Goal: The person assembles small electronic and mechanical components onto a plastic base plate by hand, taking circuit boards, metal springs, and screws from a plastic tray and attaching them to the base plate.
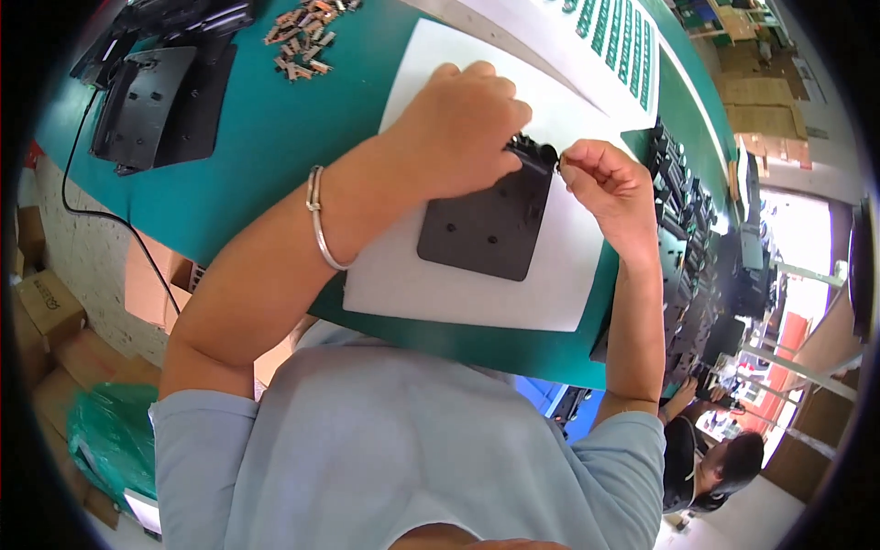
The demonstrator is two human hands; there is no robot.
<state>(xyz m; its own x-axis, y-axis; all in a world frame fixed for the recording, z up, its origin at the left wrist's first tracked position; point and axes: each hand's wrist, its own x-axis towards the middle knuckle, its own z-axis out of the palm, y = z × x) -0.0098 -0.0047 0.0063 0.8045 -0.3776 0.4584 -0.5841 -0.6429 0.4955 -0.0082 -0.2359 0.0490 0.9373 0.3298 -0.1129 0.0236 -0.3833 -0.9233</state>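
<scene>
Best to brace the black plate (486, 234), just below the left hand (467, 128) curled round its fitting (535, 153), while guiding squarely the tiny part (561, 163) apparently pinched between closed fingertips of the right hand (612, 188).

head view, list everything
plate: 1, black, on sheet
sheet: 1, white, on table
table: 1, green, under sheet
pieces: many, brown, upper left
strips: several, green, upper right
assemblies: many, black, right
panels: several, black, upper left
cable: 1, black, left
boxes: several, brown, left
bag: 1, green, left
coworker: 1, dark top, right
bracelet: 1, silver, left wrist
shirt: 1, blue, bottom
left grip: 1, bare, holding plate
right grip: 1, bare, beside plate
</scene>
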